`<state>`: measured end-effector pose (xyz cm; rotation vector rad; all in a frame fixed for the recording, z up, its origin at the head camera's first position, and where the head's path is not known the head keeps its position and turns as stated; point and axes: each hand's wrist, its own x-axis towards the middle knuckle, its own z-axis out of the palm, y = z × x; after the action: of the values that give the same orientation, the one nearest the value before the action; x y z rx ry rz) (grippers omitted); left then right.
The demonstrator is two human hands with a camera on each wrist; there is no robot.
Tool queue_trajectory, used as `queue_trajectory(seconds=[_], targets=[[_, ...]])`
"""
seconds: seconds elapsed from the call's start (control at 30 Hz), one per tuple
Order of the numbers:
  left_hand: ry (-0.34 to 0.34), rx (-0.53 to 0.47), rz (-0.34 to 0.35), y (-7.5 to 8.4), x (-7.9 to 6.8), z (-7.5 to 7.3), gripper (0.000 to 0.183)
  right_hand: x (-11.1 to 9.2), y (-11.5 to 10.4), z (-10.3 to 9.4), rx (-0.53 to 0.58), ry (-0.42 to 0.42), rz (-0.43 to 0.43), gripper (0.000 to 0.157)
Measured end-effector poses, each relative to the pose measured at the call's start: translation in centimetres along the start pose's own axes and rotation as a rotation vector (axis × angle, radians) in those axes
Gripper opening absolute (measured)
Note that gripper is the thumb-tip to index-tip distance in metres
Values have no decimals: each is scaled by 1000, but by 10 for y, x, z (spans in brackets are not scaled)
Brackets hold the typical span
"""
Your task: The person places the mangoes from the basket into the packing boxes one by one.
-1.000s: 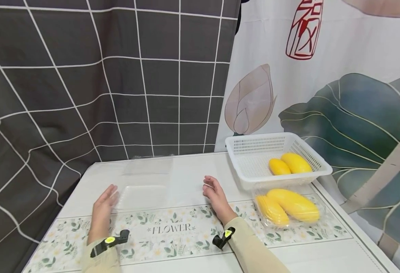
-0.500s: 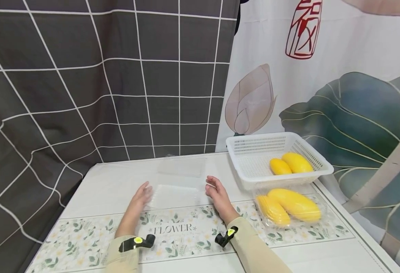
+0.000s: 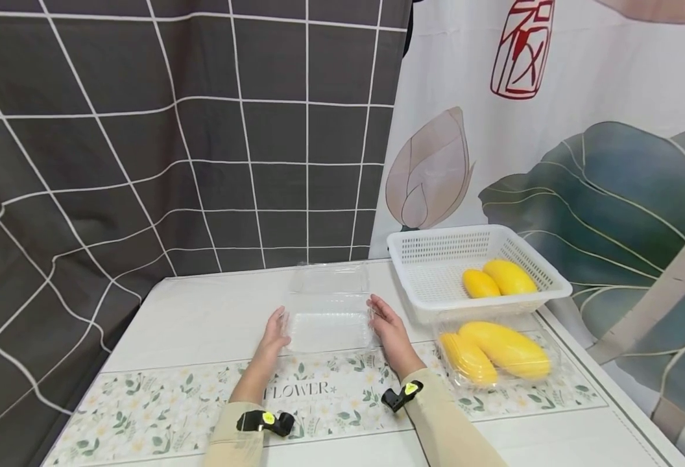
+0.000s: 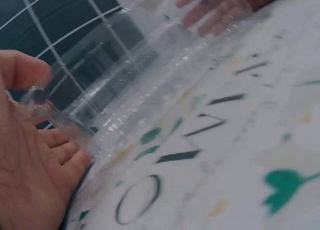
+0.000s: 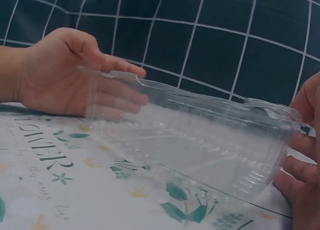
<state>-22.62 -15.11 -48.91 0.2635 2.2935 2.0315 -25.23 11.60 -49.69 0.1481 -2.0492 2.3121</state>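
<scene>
L hand (image 3: 272, 332) & R hand (image 3: 390, 329), fingers loosely extended, touch opp. ends of clear box (image 3: 327, 332) btwn them, mid-counter (image 3: 208, 314). Pack (image 3: 554, 364) w/ 2 yellow fruit (image 3: 503, 350) just R of R hand. Box lid (image 3: 329, 280) folded back, far side. Behind pack: white basket (image 3: 444, 248) w/ 2 more fruit (image 3: 512, 277). At back: grid curtain (image 3: 284, 133) L, floral curtain (image 3: 611, 194) R.

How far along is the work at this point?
Apparently done: the filled box with yellow fruit, in front of the basket.
In hand: an empty box, lid open, between left hand and right hand.
Probably remaining: the two loose fruits in the basket, not yet boxed.
</scene>
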Motion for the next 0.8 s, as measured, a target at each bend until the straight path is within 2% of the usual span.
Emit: queue_trajectory(seconds=[0.07, 0.13, 0.27, 0.37, 0.47, 0.63, 0.8], targets=[[2, -52, 47, -1, 0, 4, 61, 1, 1, -2, 39, 4, 16, 56], [12, -87, 61, -1, 0, 7, 53, 2, 2, -3, 64, 4, 36, 56], [29, -55, 45, -2, 1, 8, 50, 4, 3, -4, 93, -21, 31, 55], [31, -3, 41, -1, 1, 7, 52, 4, 0, -4, 72, 3, 18, 54], [43, -15, 34, 0, 1, 7, 53, 2, -11, -3, -23, 52, -21, 54], [80, -114, 22, 0, 1, 7, 52, -5, -52, 0, -217, 103, -109, 53], [109, -122, 2, 2, 1, 7, 50, 0, -109, -8, -236, 112, -239, 54]])
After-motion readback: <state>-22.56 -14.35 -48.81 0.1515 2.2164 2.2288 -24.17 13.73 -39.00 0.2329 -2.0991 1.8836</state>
